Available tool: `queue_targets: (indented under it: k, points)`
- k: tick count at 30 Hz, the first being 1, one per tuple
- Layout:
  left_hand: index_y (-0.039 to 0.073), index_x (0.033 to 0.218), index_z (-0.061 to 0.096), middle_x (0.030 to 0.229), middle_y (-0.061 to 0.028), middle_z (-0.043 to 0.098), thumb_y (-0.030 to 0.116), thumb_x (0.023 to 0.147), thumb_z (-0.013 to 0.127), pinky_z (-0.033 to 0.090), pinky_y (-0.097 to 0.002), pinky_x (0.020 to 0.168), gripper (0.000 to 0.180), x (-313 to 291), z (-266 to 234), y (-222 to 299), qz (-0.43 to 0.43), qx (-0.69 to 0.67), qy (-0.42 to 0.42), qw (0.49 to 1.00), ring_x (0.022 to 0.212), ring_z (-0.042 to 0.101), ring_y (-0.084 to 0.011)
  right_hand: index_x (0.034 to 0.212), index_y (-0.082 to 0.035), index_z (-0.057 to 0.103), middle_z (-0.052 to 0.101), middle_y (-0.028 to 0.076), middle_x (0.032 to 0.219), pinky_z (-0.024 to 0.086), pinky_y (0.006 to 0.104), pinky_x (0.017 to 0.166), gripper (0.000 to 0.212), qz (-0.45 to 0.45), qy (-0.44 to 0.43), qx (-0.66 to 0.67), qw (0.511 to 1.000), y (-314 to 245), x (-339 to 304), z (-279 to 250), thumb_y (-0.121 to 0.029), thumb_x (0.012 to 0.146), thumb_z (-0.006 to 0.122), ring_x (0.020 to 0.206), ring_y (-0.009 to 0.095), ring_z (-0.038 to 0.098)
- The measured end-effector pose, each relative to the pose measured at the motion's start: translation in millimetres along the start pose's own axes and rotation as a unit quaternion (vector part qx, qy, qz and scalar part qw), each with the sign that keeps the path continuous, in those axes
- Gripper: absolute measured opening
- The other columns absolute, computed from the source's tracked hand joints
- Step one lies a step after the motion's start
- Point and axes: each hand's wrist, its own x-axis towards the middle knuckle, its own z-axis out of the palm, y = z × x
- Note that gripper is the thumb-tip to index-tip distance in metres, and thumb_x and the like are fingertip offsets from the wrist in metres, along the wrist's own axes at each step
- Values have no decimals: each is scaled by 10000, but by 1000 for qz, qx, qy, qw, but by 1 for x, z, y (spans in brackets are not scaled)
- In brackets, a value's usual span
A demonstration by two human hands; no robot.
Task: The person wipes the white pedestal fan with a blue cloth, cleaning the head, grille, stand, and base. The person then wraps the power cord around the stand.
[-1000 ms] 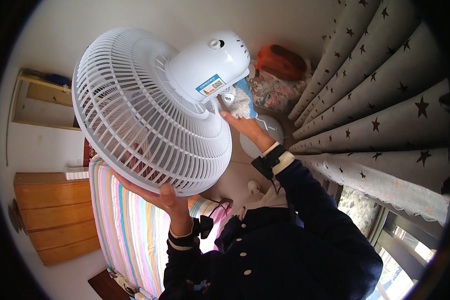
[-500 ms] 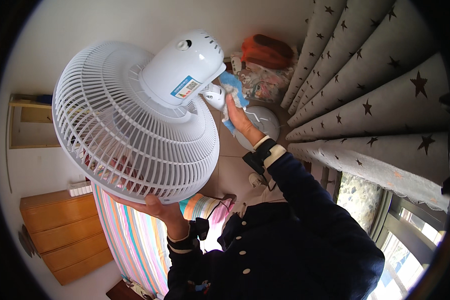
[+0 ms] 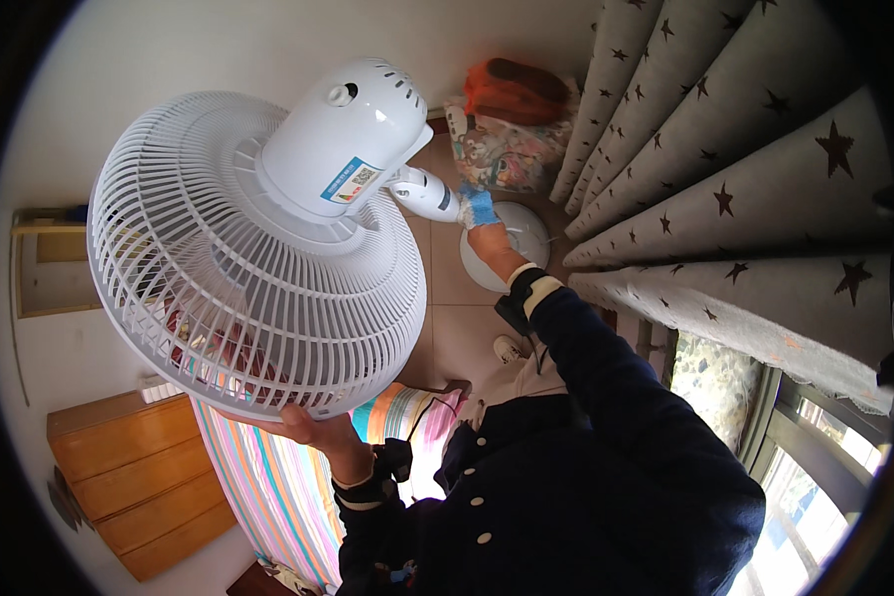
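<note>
Likely top-heavy, the fan (image 3: 268,233) seemed best held by rim (image 3: 209,397) and neck (image 3: 427,194), fingers of the left hand (image 3: 313,429) gripping one, right hand (image 3: 493,246) clasping a cloth (image 3: 478,207) against the other.

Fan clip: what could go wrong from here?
1. The left hand holds the guard at its lower rim, off to one side of the neck; if that grip slips, the fan head might swing or tilt.
2. The right hand has the blue-and-white cloth just below the neck; a hard tug there could perhaps unsteady the fan above its round base.
</note>
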Motion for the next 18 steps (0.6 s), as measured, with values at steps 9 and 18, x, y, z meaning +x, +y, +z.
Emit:
queue_targets:
  k: [9, 18]
  points:
    - [46, 1440, 105, 1349, -203, 297, 687, 725, 571, 444, -482, 917, 1067, 2, -8, -1, -4, 3, 13, 1000, 1203, 415, -326, 1105, -82, 589, 606, 138, 1070, 486, 426, 827, 276, -7, 10, 140, 990, 16, -5, -31, -131, 834, 569, 909, 334, 613]
    - [40, 1418, 134, 1321, -199, 343, 619, 749, 550, 463, -455, 907, 978, 4, -3, 1, 44, 48, 12, 998, 1174, 452, -312, 1098, -27, 586, 602, 195, 1063, 467, 436, 817, 235, -158, 99, 254, 949, 1, -4, -54, -162, 910, 540, 941, 373, 574]
